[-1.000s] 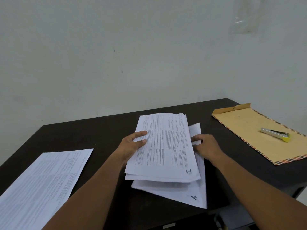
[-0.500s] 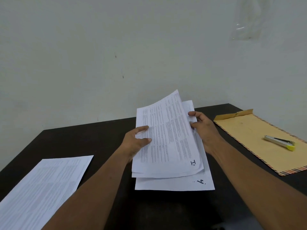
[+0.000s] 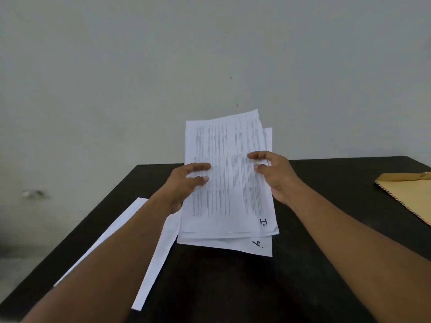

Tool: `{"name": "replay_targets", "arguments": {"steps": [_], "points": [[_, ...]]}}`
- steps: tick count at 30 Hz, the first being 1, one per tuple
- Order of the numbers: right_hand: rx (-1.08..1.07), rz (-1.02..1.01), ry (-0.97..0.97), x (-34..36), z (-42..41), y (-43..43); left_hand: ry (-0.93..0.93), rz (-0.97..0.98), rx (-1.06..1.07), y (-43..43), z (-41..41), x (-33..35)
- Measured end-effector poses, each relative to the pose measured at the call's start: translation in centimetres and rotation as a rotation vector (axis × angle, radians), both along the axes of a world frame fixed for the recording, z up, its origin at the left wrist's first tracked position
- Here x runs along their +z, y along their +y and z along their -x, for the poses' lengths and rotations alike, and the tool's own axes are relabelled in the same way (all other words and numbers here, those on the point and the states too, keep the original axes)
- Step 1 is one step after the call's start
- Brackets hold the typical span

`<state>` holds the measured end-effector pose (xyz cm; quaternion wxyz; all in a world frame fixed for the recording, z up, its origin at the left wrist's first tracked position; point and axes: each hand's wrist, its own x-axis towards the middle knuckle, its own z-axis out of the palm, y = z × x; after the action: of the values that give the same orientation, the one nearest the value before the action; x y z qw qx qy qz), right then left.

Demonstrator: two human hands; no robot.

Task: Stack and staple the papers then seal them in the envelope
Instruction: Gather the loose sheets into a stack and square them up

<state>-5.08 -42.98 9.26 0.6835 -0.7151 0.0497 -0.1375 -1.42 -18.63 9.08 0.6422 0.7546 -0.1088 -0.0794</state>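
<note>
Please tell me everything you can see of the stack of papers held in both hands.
The stack of papers is several white sheets printed with small dense text in columns. It is held tilted up over the dark table. The sheets are not aligned: a lower sheet sticks out at the bottom and upper right. Handwritten marks sit on the lower right corners. The left hand grips its left edge; the right hand pinches its right edge.

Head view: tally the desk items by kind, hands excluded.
Held paper stack: 1
Loose printed sheet: 1
Brown envelope: 1
Total: 3
</note>
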Motion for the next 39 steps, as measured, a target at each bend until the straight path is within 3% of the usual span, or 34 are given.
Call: {"name": "replay_targets", "arguments": {"steps": [4, 6, 8, 11, 13, 15, 18, 26, 34, 39], "points": [[0.153, -0.146, 0.046, 1.1, -1.1, 5.8, -0.025, -0.036, 0.189, 6.9, 0.9, -0.2], [0.128, -0.227, 0.061, 0.7, -1.5, 8.7, -0.026, 0.027, 0.273, 10.6, 1.7, -0.5], [0.065, -0.162, 0.097, -1.1, -1.8, 11.4, -0.002, 0.1, 0.355, 14.2, 2.9, -1.0], [0.214, 0.299, 0.129, -5.2, -1.3, 14.5, 0.043, 0.173, 0.485, 18.6, 4.7, -2.2], [0.457, 0.798, 0.098, -8.1, -0.4, 16.2, 0.067, 0.2, 0.533, 20.5, 5.6, -3.1], [0.5, 1.229, 0.11, -10.0, 0.8, 17.6, 0.083, 0.194, 0.552, 21.5, 6.4, -3.7], [0.367, 1.422, 0.068, -10.5, 1.9, 17.8, 0.099, 0.168, 0.533, 21.5, 6.8, -4.2], [0.317, 1.152, 0.311, -7.8, 0.2, 11.2, 0.165, 0.124, 0.417, 17.3, 5.4, -5.2], [0.218, 0.824, 0.237, -9.3, 0.0, 9.5, 0.226, 0.027, 0.377, 13.9, 4.0, -6.6], [0.171, 0.175, 0.189, -8.4, 0.2, 8.6, 0.207, -0.013, 0.356, 11.7, 3.3, -7.6]]}}
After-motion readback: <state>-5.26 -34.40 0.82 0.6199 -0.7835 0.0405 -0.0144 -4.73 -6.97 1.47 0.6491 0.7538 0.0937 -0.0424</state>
